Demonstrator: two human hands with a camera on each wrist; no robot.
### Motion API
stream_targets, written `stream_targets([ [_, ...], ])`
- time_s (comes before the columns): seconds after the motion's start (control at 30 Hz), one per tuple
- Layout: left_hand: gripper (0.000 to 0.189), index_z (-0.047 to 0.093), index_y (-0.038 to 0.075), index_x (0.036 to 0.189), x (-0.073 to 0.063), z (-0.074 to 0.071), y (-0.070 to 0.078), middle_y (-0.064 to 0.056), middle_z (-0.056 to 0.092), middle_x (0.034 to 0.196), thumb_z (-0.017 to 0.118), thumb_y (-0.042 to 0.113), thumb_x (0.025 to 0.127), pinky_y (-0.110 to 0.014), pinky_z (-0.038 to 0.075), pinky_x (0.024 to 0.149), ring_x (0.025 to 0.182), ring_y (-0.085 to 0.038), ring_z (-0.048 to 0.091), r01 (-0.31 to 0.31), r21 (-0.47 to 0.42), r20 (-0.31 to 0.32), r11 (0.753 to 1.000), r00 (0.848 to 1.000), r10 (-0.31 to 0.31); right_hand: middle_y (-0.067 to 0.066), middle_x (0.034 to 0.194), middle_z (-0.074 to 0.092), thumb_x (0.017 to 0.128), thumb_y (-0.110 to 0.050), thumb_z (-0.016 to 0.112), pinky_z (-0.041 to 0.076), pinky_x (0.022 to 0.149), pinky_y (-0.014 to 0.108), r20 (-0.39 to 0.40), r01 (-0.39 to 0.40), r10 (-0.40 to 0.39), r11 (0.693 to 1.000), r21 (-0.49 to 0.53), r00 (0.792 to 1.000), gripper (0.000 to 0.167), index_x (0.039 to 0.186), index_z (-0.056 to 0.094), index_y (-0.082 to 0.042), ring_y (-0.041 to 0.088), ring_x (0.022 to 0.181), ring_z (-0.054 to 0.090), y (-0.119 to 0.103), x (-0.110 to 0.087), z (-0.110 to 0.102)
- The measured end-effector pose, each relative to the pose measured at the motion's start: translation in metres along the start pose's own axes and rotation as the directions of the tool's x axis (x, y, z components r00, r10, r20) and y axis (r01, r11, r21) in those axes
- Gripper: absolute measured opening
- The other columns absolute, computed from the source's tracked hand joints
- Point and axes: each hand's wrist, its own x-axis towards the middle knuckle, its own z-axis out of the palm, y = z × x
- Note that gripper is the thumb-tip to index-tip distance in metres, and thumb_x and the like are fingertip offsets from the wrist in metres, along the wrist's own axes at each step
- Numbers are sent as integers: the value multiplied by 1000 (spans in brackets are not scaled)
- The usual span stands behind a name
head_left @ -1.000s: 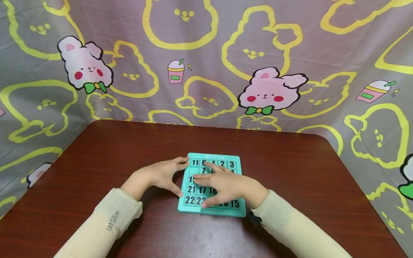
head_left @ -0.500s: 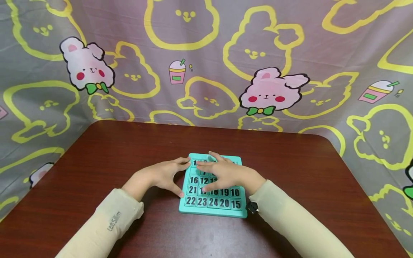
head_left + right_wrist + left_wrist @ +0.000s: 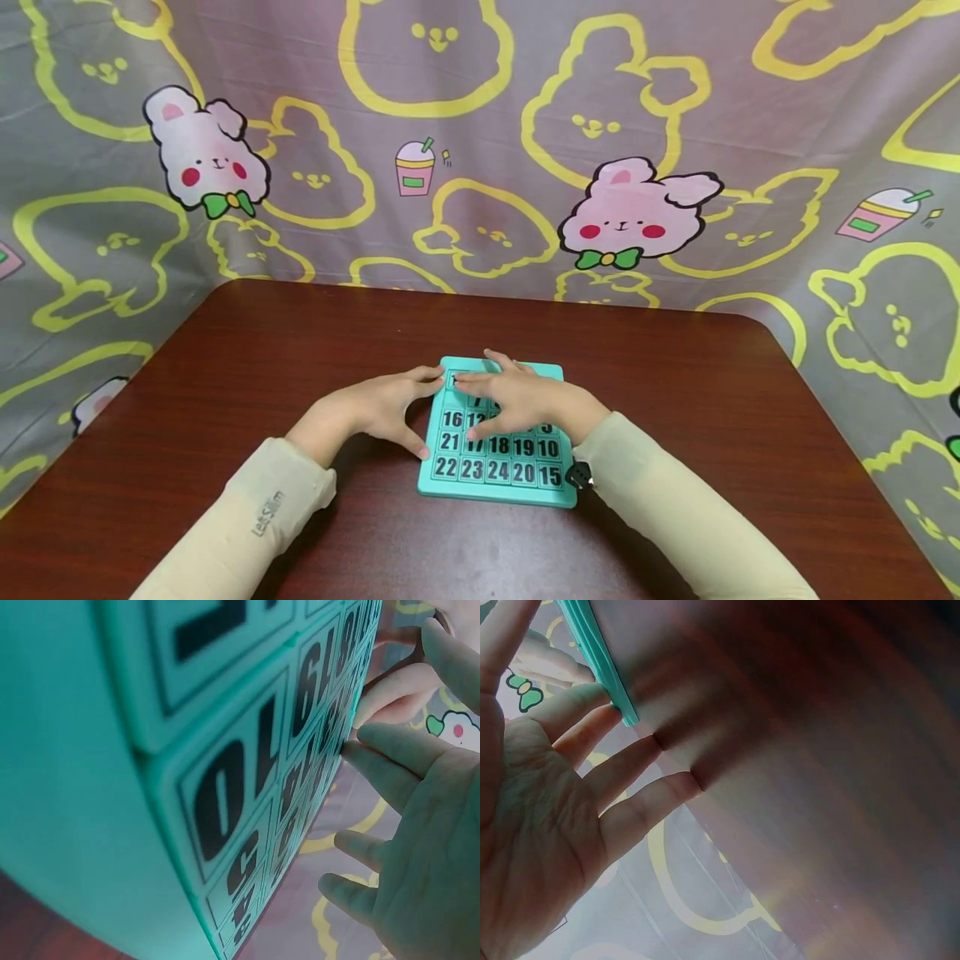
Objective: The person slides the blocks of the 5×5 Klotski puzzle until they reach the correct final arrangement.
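A turquoise number slide puzzle [image 3: 495, 493] lies flat on the table, black digits on its square tiles. My left hand [image 3: 382, 404] spans its left side, thumb near the lower part of the edge and fingertips at the upper left corner. In the left wrist view, the index and middle fingertips meet the puzzle's thin edge [image 3: 600, 660], while the other fingers are stretched out. My right hand [image 3: 521, 400] is over the upper rows with fingers spread, a fingertip at the top-left tile. It hides several tiles. Below that tile, a blank slot shows at the row's left end.
The dark red-brown wooden table [image 3: 675, 375] extends around the puzzle. A curtain [image 3: 480, 125] printed with rabbits and yellow outlines hangs behind and at both sides. A small black object [image 3: 580, 476] sits at the right sleeve's cuff, near the puzzle's right edge.
My right hand has moved from the middle rows up toward the puzzle's top left, uncovering the lower tiles. My left hand stays at the left edge.
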Motion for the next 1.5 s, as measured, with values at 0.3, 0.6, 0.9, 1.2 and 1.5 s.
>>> stream_targets([
  [0.3, 109, 30, 12, 157, 0, 0, 1, -2, 16, 168, 88, 46, 71, -51, 35, 115, 150, -29, 28, 2, -7, -2, 1000, 1000, -2, -15, 162, 28, 89, -57, 66, 12, 118, 67, 2, 32, -32, 999, 0, 999, 78, 155, 34, -30, 33, 156, -3, -3, -7, 6],
  [0.6, 109, 30, 8, 156, 0, 0, -2, -5, 17, 167, 87, 47, 71, -51, 35, 115, 150, -30, 29, -17, -12, -5, 1000, 1000, 17, -17, 161, 30, 90, -55, 65, 16, 116, 69, 13, 54, -53, 998, -31, 998, 73, 154, 38, -30, 32, 156, 0, -10, -15, 10],
  [0.9, 110, 29, 11, 157, -1, 1, -1, -3, 16, 168, 88, 46, 71, -50, 34, 116, 150, -29, 27, -2, -23, -7, 1000, 1000, 2, -12, 161, 33, 89, -56, 66, 16, 117, 67, -35, 49, -49, 999, -14, 998, 76, 154, 38, -28, 33, 156, 1, -1, -21, 7],
  [1.2, 111, 30, 8, 156, -2, -1, 1, -4, 15, 168, 88, 47, 70, -49, 36, 115, 151, -29, 26, -5, -16, -11, 1000, 1000, 5, -8, 161, 35, 89, -54, 68, 21, 113, 71, -75, 7, -5, 1000, 19, 997, 77, 154, 38, -26, 36, 155, 0, 17, -24, 1],
  [1.5, 110, 29, 8, 156, -2, -1, 1, -3, 15, 168, 88, 46, 71, -49, 36, 115, 151, -29, 26, 5, -22, -3, 1000, 1000, -5, -10, 161, 35, 88, -54, 69, 18, 113, 74, -67, -16, 18, 999, 33, 998, 77, 154, 39, -28, 35, 155, 0, 22, -19, 3],
])
